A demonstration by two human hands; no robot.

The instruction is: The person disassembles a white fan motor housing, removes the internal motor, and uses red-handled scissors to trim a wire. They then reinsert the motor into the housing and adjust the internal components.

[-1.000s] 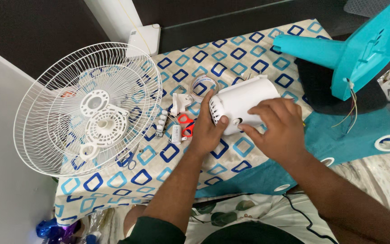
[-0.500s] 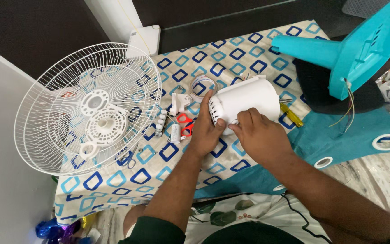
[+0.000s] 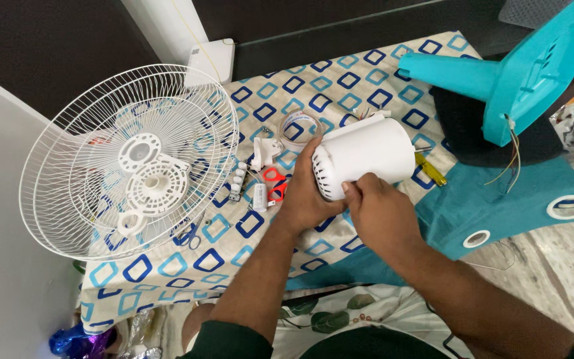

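A white cylindrical fan motor housing (image 3: 367, 154) with a vented end lies on its side on a cloth patterned with blue squares (image 3: 340, 80). My left hand (image 3: 305, 199) cups its vented end from the left. My right hand (image 3: 380, 213) grips its lower near edge, thumb on the rim. Thin wires stick out of the housing's far end.
Two stacked white wire fan grilles (image 3: 121, 166) lie at the left. Small white parts (image 3: 237, 179), a red piece (image 3: 275, 186), a tape roll (image 3: 300, 126) and scissors (image 3: 191, 234) sit between. A yellow-handled tool (image 3: 430, 169) and a teal fan stand (image 3: 519, 73) are at the right.
My right hand has slid from the top of the housing down to its near lower edge. The housing has rolled slightly, showing more of its white side.
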